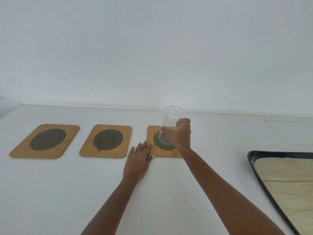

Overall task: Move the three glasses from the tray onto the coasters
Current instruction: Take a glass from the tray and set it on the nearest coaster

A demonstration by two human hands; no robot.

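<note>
Three wooden coasters with dark woven oval centres lie in a row on the white table: the left coaster [44, 140], the middle coaster [106, 140] and the right coaster [153, 150]. My right hand [182, 133] grips a clear glass [170, 122], which stands on the right coaster's oval centre, tilted slightly. My left hand [139, 158] lies flat, fingers spread, pressing the right coaster's near left corner. The dark-rimmed tray [254, 164] with a pale wood base sits at the right edge; no glasses show on its visible part.
A white wall rises right behind the table's far edge. A faint rectangular outline [288, 131] marks the tabletop at the back right, behind the tray.
</note>
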